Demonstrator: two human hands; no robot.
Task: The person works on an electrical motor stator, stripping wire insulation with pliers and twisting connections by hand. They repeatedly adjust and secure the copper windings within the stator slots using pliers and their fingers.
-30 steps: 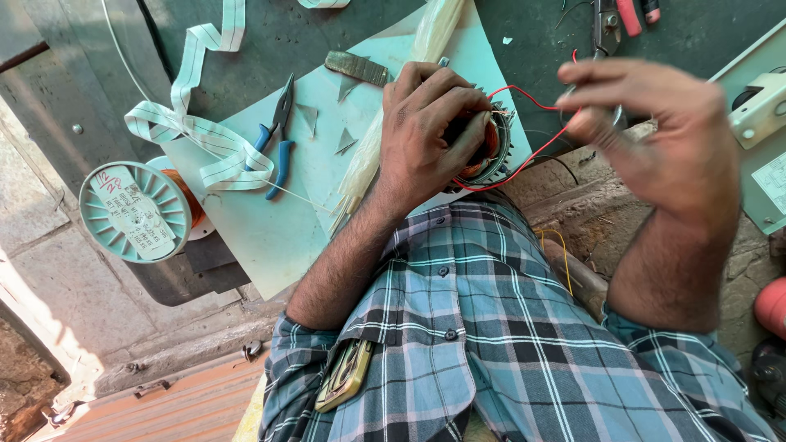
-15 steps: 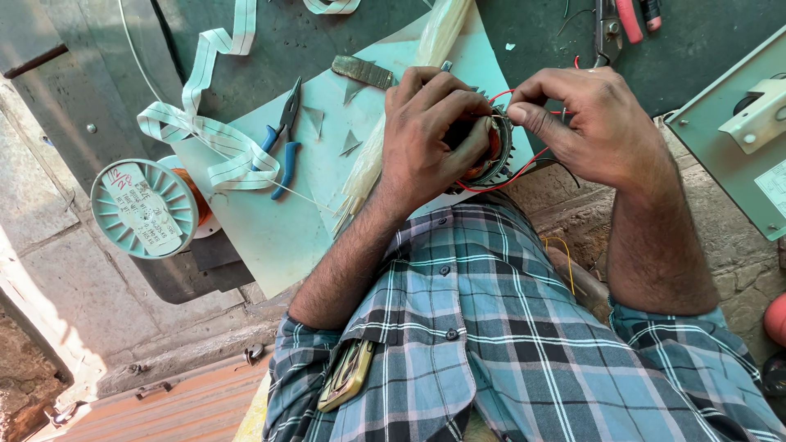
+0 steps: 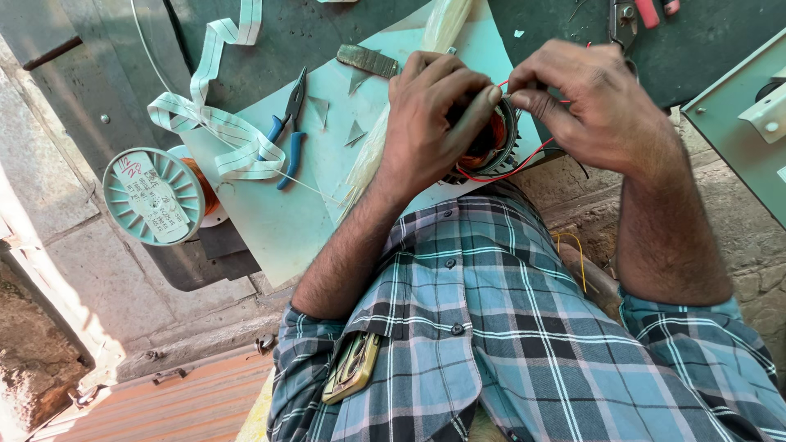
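My left hand [image 3: 432, 115] is wrapped over a round motor stator [image 3: 496, 147] with copper windings, holding it against the pale green sheet [image 3: 270, 213]. My right hand [image 3: 591, 105] pinches a thin red wire [image 3: 524, 168] at the stator's top edge, fingertips meeting those of the left hand. The red wire loops out below the stator. Most of the stator is hidden under my left fingers.
Blue-handled pliers [image 3: 288, 131] and white striped tape [image 3: 214, 123] lie on the sheet to the left. A teal spool of copper wire [image 3: 154, 196] sits at the left edge. A clear sleeve bundle [image 3: 385, 123], red-handled cutters [image 3: 643, 12] and a green metal box [image 3: 745, 123] lie around.
My right hand came down from a raised position at the right and closed in on the stator, pulling the red wire tight. My left hand stayed on the stator.
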